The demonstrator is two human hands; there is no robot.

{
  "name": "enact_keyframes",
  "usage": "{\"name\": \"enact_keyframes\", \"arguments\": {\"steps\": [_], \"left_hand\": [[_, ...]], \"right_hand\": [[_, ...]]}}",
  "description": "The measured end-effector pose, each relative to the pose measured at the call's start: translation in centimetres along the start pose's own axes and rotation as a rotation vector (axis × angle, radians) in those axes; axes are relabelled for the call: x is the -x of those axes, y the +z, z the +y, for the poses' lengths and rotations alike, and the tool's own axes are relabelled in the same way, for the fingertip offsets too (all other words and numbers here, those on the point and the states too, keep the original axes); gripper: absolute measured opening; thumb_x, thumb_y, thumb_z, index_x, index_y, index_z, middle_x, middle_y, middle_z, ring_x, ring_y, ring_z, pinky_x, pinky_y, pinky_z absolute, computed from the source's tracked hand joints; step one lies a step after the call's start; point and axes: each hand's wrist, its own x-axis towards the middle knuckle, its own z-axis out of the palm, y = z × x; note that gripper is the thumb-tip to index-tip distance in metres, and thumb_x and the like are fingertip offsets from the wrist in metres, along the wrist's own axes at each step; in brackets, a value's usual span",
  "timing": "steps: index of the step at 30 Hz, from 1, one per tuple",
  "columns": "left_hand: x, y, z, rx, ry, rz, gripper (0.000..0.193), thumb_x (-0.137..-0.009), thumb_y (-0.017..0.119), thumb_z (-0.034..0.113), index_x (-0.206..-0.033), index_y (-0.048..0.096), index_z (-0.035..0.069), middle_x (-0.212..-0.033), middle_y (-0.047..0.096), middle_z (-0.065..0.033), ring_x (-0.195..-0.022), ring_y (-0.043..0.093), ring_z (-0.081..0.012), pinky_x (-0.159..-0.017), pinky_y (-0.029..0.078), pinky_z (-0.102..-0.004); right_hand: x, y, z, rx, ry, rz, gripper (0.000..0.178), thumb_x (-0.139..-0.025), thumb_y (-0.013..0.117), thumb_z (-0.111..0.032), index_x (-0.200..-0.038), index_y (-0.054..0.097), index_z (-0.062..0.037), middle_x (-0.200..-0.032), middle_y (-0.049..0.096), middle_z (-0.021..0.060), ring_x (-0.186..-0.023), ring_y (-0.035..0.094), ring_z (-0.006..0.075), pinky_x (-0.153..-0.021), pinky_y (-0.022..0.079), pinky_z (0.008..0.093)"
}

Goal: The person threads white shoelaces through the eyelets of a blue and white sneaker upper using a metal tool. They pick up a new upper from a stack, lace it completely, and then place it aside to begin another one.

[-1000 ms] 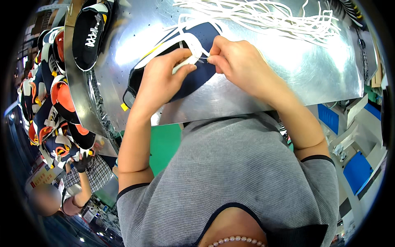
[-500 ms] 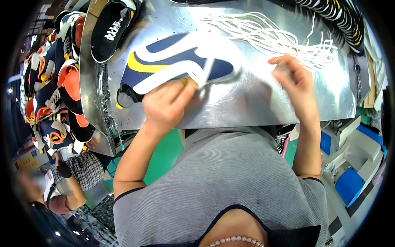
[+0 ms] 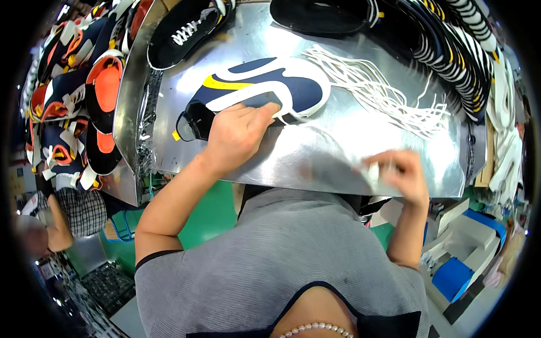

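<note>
A flat shoe upper [image 3: 307, 93] in navy, white and yellow lies on the metal table with its rounded toe to the right. My left hand [image 3: 239, 132] is closed on its near edge, thumb and fingers pinched together by the white eyelet strip. From there a white shoelace [image 3: 321, 128] runs to the right, smeared by motion. Its other end goes to my right hand [image 3: 403, 174], which is closed on it above the table's near edge. The right fingertips are blurred. A bundle of loose white shoelaces [image 3: 377, 93] lies beyond my right hand.
Black shoe parts [image 3: 183, 36] lie at the far left of the metal table [image 3: 270, 163], and another black piece [image 3: 321, 17] at the back. Stacked uppers [image 3: 451, 62] line the far right. Orange-lined shoes [image 3: 104, 84] crowd the left side. Another person [image 3: 56, 219] is at lower left.
My right hand has come nearer to me, and a lace now stretches between it and the upper. My left hand keeps its pinch on the upper. The whole view has shifted.
</note>
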Motion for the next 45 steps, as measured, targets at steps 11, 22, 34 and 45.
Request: {"name": "enact_keyframes", "arguments": {"steps": [11,22,34,45], "left_hand": [[-0.3,-0.9,0.3,0.660,-0.705,-0.475,0.033,-0.099,0.060,0.027,-0.119,0.067,0.000,-0.109,0.071,-0.0148,-0.104,0.066,-0.0204,-0.093,0.049,-0.0308],[-1.2,2.8,-2.4,0.537,-0.859,-0.541,0.021,-0.092,0.069,0.020,-0.102,0.072,0.002,-0.095,0.073,-0.0058,-0.087,0.066,-0.0131,-0.083,0.050,-0.0287],[-1.6,1.4,-2.4,0.229,-0.400,-0.111,0.016,-0.087,0.072,0.017,-0.095,0.072,0.004,-0.088,0.070,-0.0117,-0.080,0.065,-0.0267,-0.076,0.051,-0.0351],[14.3,-19.1,-21.5,-0.459,-0.832,0.274,0.025,-0.093,0.068,0.022,-0.097,0.071,-0.003,-0.078,0.068,-0.0063,-0.064,0.056,-0.0121,-0.062,0.046,-0.0308]], "right_hand": [[-9.1,6.0,0.8,-0.053,0.193,0.378,0.058,-0.075,0.087,-0.020,-0.121,0.061,0.0038,-0.096,0.066,0.0047,-0.083,0.060,0.0105,-0.071,0.049,0.0232],[-9.0,7.4,2.0,-0.294,0.257,0.387,0.048,-0.081,0.082,-0.020,-0.118,0.063,0.0046,-0.093,0.070,0.0064,-0.077,0.064,0.0104,-0.069,0.051,0.0226],[-8.0,6.8,2.6,-0.466,0.326,0.299,0.044,-0.087,0.076,-0.026,-0.113,0.063,0.0065,-0.095,0.070,0.0100,-0.083,0.066,0.0133,-0.076,0.052,0.0252],[-5.0,3.4,3.6,-0.505,0.401,0.400,0.046,-0.089,0.076,-0.024,-0.117,0.061,0.0086,-0.098,0.071,0.0120,-0.086,0.068,0.0148,-0.078,0.055,0.0269]]}}
